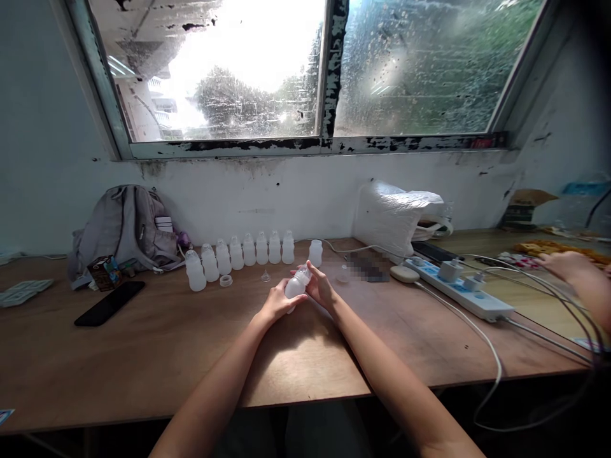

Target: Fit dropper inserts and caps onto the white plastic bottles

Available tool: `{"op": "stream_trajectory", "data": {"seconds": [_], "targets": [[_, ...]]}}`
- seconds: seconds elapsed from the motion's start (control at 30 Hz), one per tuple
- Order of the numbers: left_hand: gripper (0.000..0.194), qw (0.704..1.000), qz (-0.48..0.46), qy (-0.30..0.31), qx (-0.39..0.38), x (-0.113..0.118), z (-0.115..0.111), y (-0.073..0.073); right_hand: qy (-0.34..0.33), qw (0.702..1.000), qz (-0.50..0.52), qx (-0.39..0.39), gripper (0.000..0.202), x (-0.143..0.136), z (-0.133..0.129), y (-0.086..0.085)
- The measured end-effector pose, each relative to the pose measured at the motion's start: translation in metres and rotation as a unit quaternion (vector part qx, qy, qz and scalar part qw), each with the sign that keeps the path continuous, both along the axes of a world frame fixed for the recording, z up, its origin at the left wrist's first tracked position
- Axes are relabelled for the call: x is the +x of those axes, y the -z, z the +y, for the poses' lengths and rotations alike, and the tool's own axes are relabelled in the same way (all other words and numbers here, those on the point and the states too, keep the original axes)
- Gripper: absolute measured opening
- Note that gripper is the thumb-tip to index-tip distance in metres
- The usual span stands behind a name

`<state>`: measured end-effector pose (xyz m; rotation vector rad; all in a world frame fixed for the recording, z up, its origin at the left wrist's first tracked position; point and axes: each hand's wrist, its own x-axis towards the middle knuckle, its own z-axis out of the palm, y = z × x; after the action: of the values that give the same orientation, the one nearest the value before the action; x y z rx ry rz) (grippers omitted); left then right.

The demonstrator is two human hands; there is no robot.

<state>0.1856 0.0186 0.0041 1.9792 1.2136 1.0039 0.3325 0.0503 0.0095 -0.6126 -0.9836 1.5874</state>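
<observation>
A translucent white baby bottle point(294, 289) is tilted between my hands above the table. My left hand point(275, 301) is wrapped round its body. At the upper end, my right hand point(320, 285) has its fingers closed on the bottle's clear top. Behind my hands stands a bottle without a top point(316, 253). To the left runs a row of several capped baby bottles point(249, 249). In front of that row lie a white ring point(226, 280) and a clear nipple point(265, 276). A small clear dome-shaped piece point(342, 274) lies to the right of my hands.
A black phone point(110, 304) and a grey backpack point(126, 232) are at the left. On the right are a white power strip point(458, 289) with cables, a beige disc point(403, 274) and a silvery bag point(394, 216). Another person's hand point(566, 266) reaches in at the right edge.
</observation>
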Motion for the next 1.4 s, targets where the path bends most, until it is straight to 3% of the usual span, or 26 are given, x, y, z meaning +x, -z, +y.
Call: {"op": "stream_trajectory", "data": {"seconds": [0.4,0.6,0.93,1.2,1.4], "targets": [[0.048,0.999,-0.03,0.021,-0.004,0.003,-0.001,0.003,-0.004,0.998,0.064,0.019,0.02,-0.005,-0.009,-0.004],[0.046,0.997,-0.08,0.007,-0.005,0.009,0.001,0.007,0.061,0.996,0.059,0.039,0.021,-0.017,-0.006,0.002],[0.047,0.984,-0.165,0.058,-0.022,0.006,0.002,0.008,0.107,0.992,0.012,0.061,0.019,-0.029,-0.008,0.001],[0.042,0.995,-0.1,0.011,-0.014,0.01,0.002,0.008,0.145,0.988,-0.046,0.039,0.028,-0.024,-0.005,0.009],[0.047,0.997,-0.064,-0.031,0.009,0.01,0.0,0.01,0.096,0.993,-0.069,0.019,0.034,-0.023,0.001,0.015]]}}
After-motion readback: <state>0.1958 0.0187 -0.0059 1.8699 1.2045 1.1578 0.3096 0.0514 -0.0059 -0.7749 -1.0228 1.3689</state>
